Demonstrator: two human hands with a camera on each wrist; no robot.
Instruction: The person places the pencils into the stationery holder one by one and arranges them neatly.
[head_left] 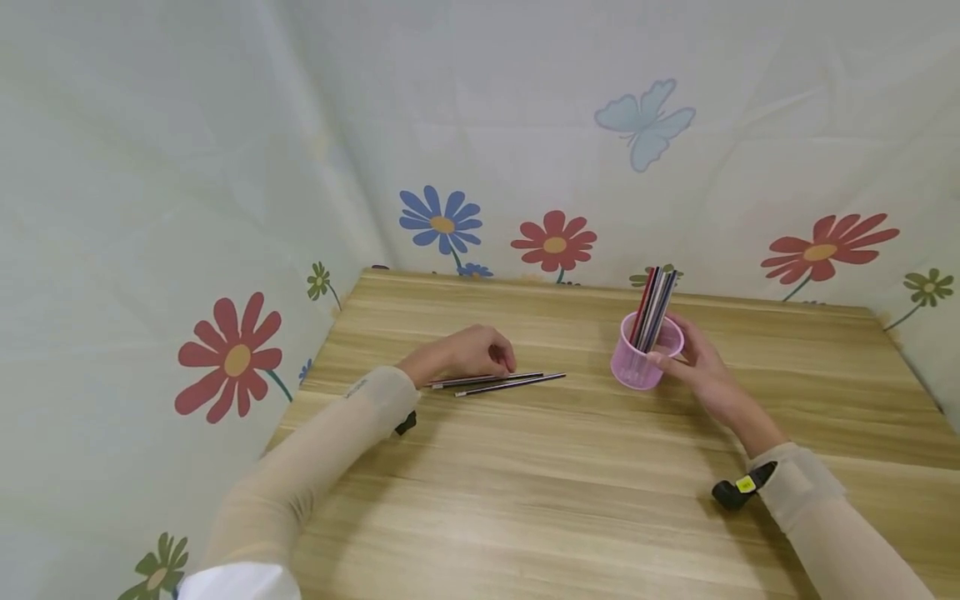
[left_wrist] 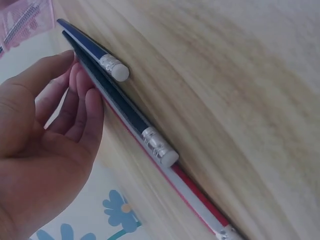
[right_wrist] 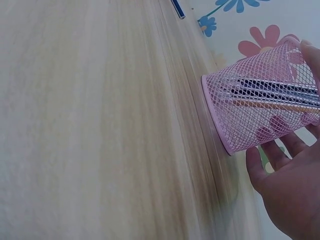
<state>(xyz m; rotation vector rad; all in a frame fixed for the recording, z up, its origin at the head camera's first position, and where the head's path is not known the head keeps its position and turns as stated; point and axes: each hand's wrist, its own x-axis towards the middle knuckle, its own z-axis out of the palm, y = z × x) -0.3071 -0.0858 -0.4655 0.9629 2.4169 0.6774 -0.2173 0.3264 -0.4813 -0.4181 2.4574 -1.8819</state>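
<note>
My left hand is low over several pencils lying on the table, its fingers bent. In the left wrist view, thumb and fingertips come right up to the edge of a dark green pencil. A blue pencil and a red pencil lie close beside it, white erasers toward the camera. I cannot tell whether the fingertips pinch a pencil. On the right, my right hand holds a pink mesh pencil cup, thumb at the near side of its rim. Several pencils stand inside, leaning right.
The wood-grain table spreads below both hands. Behind it hangs a pale cloth printed with flowers and a butterfly, and the same cloth covers the left side. A black device is strapped to the right wrist.
</note>
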